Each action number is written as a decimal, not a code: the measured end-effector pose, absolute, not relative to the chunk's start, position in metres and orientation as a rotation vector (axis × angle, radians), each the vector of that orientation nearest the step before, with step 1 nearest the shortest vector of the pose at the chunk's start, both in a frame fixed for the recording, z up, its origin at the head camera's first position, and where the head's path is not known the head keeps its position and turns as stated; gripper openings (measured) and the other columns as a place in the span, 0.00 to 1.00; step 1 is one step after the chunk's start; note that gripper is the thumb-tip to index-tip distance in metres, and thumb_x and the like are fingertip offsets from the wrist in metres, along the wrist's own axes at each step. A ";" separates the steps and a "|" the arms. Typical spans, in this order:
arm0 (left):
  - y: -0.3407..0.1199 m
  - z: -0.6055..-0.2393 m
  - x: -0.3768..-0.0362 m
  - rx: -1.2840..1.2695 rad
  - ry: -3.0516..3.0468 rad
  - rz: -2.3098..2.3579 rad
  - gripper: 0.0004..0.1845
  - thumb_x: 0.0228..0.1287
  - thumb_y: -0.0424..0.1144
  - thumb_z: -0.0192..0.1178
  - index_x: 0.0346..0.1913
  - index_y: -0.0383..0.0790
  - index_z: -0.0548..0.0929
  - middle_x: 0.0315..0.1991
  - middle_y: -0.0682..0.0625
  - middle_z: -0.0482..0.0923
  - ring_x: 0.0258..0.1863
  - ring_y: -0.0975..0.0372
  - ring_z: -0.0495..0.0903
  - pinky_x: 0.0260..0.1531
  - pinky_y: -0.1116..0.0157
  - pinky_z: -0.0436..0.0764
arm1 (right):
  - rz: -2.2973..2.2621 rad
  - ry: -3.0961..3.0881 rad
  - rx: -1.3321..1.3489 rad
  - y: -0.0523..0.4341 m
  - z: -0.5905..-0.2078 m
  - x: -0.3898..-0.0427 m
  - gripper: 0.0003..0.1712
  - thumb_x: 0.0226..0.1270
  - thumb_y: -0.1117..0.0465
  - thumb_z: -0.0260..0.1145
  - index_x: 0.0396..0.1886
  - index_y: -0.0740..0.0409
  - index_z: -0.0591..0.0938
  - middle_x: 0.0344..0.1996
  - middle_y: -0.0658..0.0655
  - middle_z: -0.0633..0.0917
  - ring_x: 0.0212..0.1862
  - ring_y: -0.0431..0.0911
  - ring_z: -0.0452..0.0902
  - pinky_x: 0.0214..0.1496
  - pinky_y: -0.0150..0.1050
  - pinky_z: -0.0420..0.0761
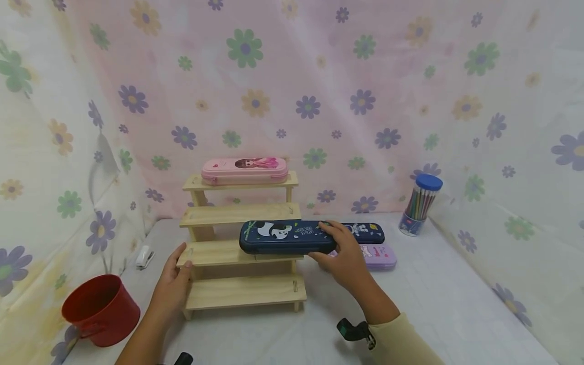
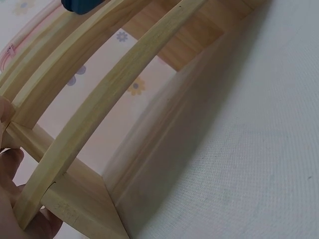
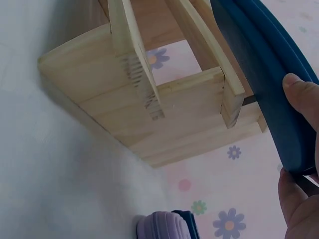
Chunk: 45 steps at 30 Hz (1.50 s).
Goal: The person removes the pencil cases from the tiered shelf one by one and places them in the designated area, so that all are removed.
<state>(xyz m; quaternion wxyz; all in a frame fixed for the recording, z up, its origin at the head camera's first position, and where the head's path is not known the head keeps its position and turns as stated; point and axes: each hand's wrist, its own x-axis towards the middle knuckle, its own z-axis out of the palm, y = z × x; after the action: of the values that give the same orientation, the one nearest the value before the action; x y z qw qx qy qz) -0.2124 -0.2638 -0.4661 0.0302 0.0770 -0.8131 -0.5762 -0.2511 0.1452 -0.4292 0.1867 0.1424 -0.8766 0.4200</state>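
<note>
My right hand [image 1: 342, 253] grips the right end of a dark blue pencil case [image 1: 287, 237] with a panda on its lid. Its thumb [image 3: 301, 92] presses on one side in the right wrist view. The case is held level at the front of a stepped wooden shelf [image 1: 246, 293], overlapping the second step from the bottom. My left hand [image 1: 172, 284] holds the left end of that same step, thumb by its front edge; in the left wrist view its fingers wrap the wood. A pink pencil case [image 1: 246, 171] rests on the top step.
Right of the shelf, a lilac pencil case [image 1: 378, 257] and another dark blue case [image 1: 369, 232] lie on the table. Farther right stands a blue-lidded tub of pencils [image 1: 418, 205]. A red bucket [image 1: 102, 312] and a small white object [image 1: 144, 257] are at left.
</note>
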 end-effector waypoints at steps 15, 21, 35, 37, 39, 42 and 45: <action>-0.260 -0.463 -0.215 0.231 -2.489 -1.800 0.35 0.86 0.55 0.40 0.86 0.65 0.39 0.86 0.45 0.43 0.84 0.46 0.48 0.79 0.38 0.51 | 1.175 -2.568 0.265 0.174 -0.442 -0.238 0.46 0.57 0.44 0.82 0.76 0.41 0.75 0.79 0.57 0.66 0.80 0.62 0.59 0.69 0.58 0.76; -0.262 -0.464 -0.214 0.220 -2.492 -1.786 0.35 0.85 0.56 0.40 0.86 0.65 0.39 0.86 0.45 0.43 0.84 0.45 0.47 0.79 0.37 0.51 | 1.195 -2.604 0.242 0.183 -0.444 -0.231 0.46 0.58 0.45 0.83 0.76 0.38 0.75 0.80 0.55 0.66 0.80 0.61 0.59 0.68 0.58 0.77; -0.263 -0.465 -0.212 0.239 -2.500 -1.782 0.36 0.85 0.57 0.41 0.86 0.63 0.39 0.87 0.47 0.41 0.85 0.45 0.45 0.79 0.36 0.50 | 1.251 -2.621 0.182 0.206 -0.449 -0.221 0.46 0.59 0.42 0.81 0.77 0.37 0.74 0.80 0.54 0.65 0.80 0.62 0.60 0.70 0.61 0.74; -0.263 -0.465 -0.211 0.237 -2.497 -1.777 0.36 0.85 0.57 0.41 0.86 0.64 0.40 0.87 0.46 0.42 0.85 0.45 0.46 0.79 0.36 0.50 | 1.262 -2.612 0.181 0.210 -0.450 -0.220 0.46 0.59 0.43 0.81 0.77 0.38 0.74 0.80 0.54 0.65 0.79 0.62 0.61 0.69 0.60 0.74; -0.263 -0.466 -0.211 0.234 -2.494 -1.774 0.36 0.85 0.57 0.41 0.86 0.64 0.40 0.87 0.46 0.42 0.85 0.45 0.46 0.79 0.35 0.50 | 1.263 -2.602 0.177 0.214 -0.450 -0.220 0.46 0.60 0.43 0.81 0.77 0.38 0.73 0.79 0.54 0.65 0.79 0.61 0.62 0.69 0.60 0.74; -0.262 -0.466 -0.212 0.236 -2.489 -1.770 0.35 0.85 0.57 0.41 0.86 0.64 0.41 0.87 0.48 0.42 0.85 0.45 0.45 0.78 0.35 0.50 | 1.236 -2.595 0.167 0.220 -0.450 -0.220 0.46 0.61 0.43 0.80 0.78 0.40 0.73 0.79 0.55 0.66 0.78 0.63 0.62 0.68 0.60 0.76; -0.262 -0.466 -0.212 0.232 -2.484 -1.770 0.36 0.85 0.57 0.41 0.86 0.64 0.41 0.87 0.48 0.42 0.85 0.45 0.45 0.78 0.35 0.50 | 1.216 -2.598 0.146 0.226 -0.451 -0.220 0.46 0.62 0.44 0.80 0.79 0.41 0.72 0.80 0.57 0.65 0.78 0.64 0.63 0.68 0.60 0.76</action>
<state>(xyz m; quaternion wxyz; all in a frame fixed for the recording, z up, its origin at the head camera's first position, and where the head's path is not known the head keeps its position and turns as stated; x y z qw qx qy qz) -0.2120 -0.2624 -0.4661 0.0414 0.0759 -0.8114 -0.5781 -0.2196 0.2260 -0.4512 0.1343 0.0503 -0.8964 0.4195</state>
